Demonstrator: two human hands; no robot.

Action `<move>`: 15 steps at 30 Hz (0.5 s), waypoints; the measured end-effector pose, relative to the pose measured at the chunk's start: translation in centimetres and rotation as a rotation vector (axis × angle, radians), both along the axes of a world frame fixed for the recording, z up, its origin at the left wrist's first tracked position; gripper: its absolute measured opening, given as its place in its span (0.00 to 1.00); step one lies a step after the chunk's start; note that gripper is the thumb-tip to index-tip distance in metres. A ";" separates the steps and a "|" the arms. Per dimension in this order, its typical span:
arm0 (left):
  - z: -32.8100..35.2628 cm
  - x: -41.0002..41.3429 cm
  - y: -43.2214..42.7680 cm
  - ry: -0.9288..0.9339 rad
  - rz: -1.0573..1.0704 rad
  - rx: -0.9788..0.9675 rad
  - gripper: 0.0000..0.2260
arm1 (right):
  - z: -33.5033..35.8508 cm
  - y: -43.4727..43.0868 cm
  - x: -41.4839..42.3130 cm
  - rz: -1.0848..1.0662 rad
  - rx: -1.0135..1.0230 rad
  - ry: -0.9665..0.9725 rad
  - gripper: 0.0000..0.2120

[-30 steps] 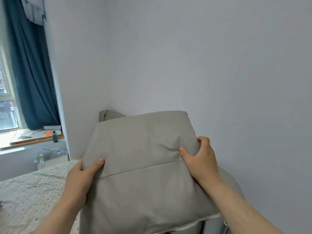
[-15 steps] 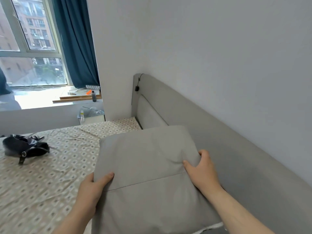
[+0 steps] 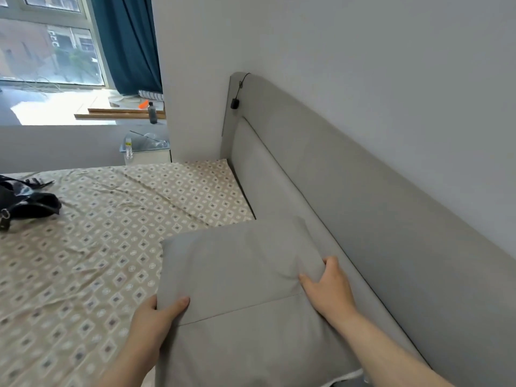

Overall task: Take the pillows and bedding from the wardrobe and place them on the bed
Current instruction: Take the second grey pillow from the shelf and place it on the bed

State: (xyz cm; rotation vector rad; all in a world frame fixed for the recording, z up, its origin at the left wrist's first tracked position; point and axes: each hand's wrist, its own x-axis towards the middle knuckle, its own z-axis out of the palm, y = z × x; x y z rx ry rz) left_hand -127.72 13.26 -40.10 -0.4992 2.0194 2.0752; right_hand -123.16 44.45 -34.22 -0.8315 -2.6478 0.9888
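Note:
A large grey pillow fills the lower middle of the view, low over the bed beside the grey padded headboard. My left hand grips the pillow's left edge, thumb on top. My right hand pinches its right side, next to the headboard. The bed wears a beige sheet with a diamond pattern. I cannot tell whether the pillow rests on the mattress. The wardrobe is out of view.
A black bag lies on the bed at the far left. Beyond the bed stand a small white bin, a window ledge with a dark bottle, and a blue curtain. A white wall runs behind the headboard.
Both hands have carried the pillow down from in front of the wall toward the bed by the headboard. My view has tilted down, showing more mattress and the black bag.

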 end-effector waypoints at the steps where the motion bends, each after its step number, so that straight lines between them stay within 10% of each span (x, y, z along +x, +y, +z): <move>1: -1.4 -0.7 0.7 -0.018 -0.005 -0.006 0.12 | -1.3 0.6 -0.9 -0.007 0.004 -0.027 0.23; 15: -23.2 0.9 8.5 -0.298 0.051 0.098 0.12 | -16.5 5.6 -4.0 0.086 0.251 -0.166 0.33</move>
